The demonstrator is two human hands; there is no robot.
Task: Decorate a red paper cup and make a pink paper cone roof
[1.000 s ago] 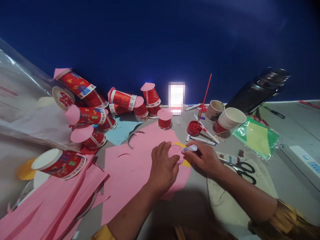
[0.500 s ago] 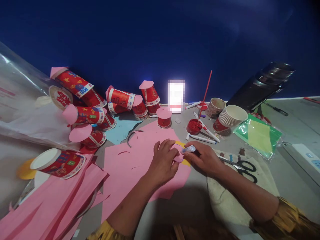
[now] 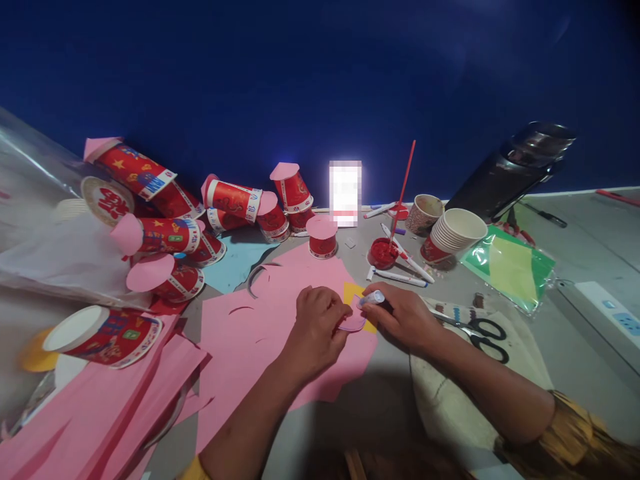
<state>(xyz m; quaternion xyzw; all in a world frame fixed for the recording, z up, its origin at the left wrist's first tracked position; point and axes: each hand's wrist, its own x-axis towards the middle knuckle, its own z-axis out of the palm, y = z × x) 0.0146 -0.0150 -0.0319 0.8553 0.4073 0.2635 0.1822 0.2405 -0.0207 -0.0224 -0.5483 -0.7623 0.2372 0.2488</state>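
My left hand [image 3: 320,328] pinches the edge of a small pink paper piece [image 3: 354,323] over a large pink sheet [image 3: 240,353]. Beside it, my right hand [image 3: 400,312] grips a whitish glue stick or tube [image 3: 373,298], its end at the pink piece. A yellow paper piece [image 3: 370,325] lies under them. Just beyond the hands stands a short red cup with a round pink top [image 3: 323,247]. Black-handled scissors [image 3: 483,333] rest on a cream cloth [image 3: 450,393] to the right of my right hand.
Several red cups with pink tops [image 3: 235,198] stand and lean at the left, near pink paper strips [image 3: 105,393]. Toward the back are a red paint pot [image 3: 383,253], white markers [image 3: 400,277], stacked cups [image 3: 453,233], a black flask [image 3: 510,167] and a green packet [image 3: 515,267].
The view has shifted slightly. My left hand has moved a little left and its fingers have changed place on the pink piece; my right hand still holds the tube against it.
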